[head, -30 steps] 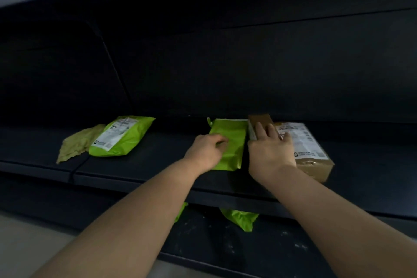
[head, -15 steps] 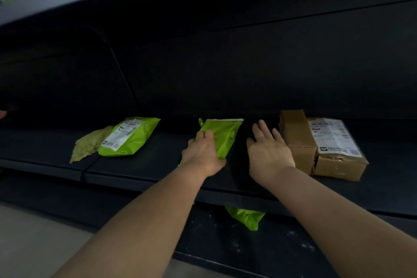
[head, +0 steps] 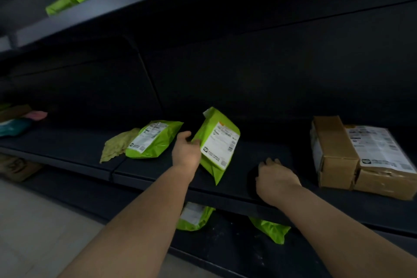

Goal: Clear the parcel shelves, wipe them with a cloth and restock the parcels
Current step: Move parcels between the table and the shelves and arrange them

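My left hand (head: 186, 150) grips a green mailer parcel (head: 217, 142) by its left edge and holds it tilted up off the dark middle shelf (head: 158, 171), white label facing me. My right hand (head: 274, 178) rests on the shelf to the right of it, fingers bent down against the surface, holding nothing. A second green mailer (head: 153, 140) lies flat further left, overlapping an olive-green cloth (head: 117, 145). Two brown cardboard boxes (head: 361, 156) stand side by side at the right of the same shelf.
The shelf above holds a green mailer (head: 72, 2). Two more green mailers (head: 195, 216) lie on the lowest shelf under my arms. Pink and teal parcels (head: 20, 121) sit at the far left. Pale floor (head: 33, 221) shows at the lower left.
My left hand has lifted the green mailer and turned it label side up. My right hand has drawn back toward the shelf's front edge and curled its fingers. The view has shifted left.
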